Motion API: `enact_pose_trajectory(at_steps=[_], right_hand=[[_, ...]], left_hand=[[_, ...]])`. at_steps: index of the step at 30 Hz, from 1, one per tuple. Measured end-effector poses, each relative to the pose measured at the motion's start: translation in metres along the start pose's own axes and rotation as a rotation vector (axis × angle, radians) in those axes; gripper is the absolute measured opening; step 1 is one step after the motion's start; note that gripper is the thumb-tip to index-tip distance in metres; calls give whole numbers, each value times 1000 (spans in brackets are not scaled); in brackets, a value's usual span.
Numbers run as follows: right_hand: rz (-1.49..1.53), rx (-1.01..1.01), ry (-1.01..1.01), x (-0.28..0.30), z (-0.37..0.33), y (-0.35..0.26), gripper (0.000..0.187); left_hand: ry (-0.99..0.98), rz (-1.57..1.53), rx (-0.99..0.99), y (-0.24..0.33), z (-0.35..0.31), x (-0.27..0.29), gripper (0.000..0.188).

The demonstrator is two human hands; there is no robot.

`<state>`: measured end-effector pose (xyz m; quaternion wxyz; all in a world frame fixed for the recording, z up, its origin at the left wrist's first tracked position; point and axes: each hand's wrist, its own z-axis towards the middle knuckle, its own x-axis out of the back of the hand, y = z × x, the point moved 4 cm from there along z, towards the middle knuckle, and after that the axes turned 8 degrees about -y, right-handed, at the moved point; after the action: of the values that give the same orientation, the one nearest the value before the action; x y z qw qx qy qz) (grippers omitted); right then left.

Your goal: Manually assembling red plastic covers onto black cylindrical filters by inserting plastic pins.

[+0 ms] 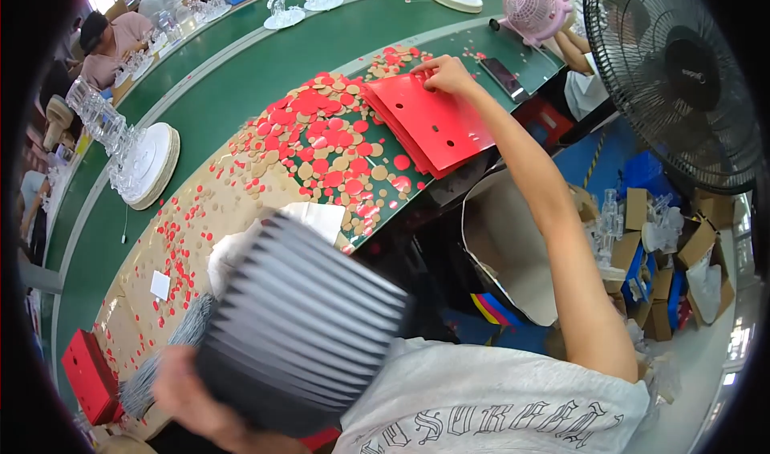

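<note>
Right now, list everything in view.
sheets: one stack, red, upper centre
discs: many, red and tan, centre
dustpan: one, dark, front
brush: one, grey, left
card: one, white, left
cloth or paper: unclear, white, centre
red block: one, red, lower left
phone: one, dark, upper right
small fan: one, pink, upper right
big fan: one, black, far right
bin: one, pale, right
boxes: several, brown and blue, right
figures: many, clear, left, top, right
table: one, green, centre
people: several, pale clothes, edges
left hand: one, bare, on dustpan
right hand: one, bare, on sheets
</note>
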<state>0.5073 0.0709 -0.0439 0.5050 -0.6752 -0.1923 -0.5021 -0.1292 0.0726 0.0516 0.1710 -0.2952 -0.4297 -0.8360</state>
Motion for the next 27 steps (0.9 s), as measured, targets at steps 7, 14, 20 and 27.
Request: enact_pose_trajectory(at_steps=[7, 14, 20, 27], right_hand=[[-85, 487, 291, -4, -26, 25, 46], [263, 149, -712, 42, -250, -31, 19], [-411, -303, -1306, -137, -307, 90, 44], [-631, -3, -747, -279, -252, 150, 72]], left_hand=[[-89, -41, 272, -148, 171, 30, 46], [-500, 209, 326, -339, 231, -13, 50], [-285, 698, 79, -235, 234, -44, 48], [-127, 108, -526, 59, 99, -158, 30]])
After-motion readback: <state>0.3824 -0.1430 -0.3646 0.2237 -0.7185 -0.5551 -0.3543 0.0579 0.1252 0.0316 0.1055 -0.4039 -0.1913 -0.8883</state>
